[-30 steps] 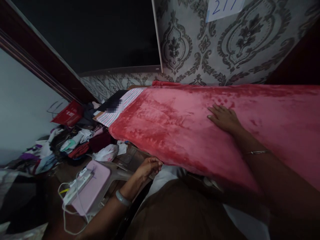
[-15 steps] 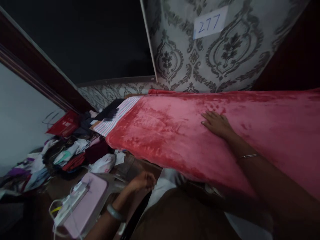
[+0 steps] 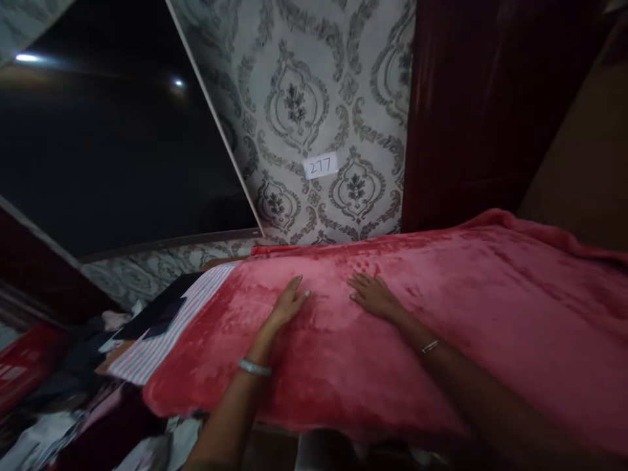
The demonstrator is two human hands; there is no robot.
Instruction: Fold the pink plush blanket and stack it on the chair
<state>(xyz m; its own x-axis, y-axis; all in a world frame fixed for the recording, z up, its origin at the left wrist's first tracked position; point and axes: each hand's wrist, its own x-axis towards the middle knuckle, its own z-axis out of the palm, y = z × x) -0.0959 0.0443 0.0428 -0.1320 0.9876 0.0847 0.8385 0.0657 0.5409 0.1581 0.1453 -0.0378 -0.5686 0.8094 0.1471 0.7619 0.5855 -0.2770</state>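
A plush red-pink blanket [image 3: 314,366] lies spread over a long flat surface and hangs over its front edge. My left hand [image 3: 288,302] is over the blanket's left part, thumb apart from the fingers, holding nothing. To its right, my right hand [image 3: 373,296] rests flat on the blanket with fingers spread. Both palms face down and are hidden. Past the blanket's left end shows a striped cloth [image 3: 169,340], with a dark flat object [image 3: 165,318] on it.
Behind the blanket stands a patterned wall with a paper label [image 3: 321,165] reading 277. A large dark screen [image 3: 122,144] is at the upper left. Piled clothes [image 3: 44,435] and a red basket [image 3: 24,366] lie at the lower left. A dark red panel [image 3: 471,118] rises at the right.
My left hand has come up from beside my body to the blanket. My right hand stays on the blanket. The view has turned to the right and up.
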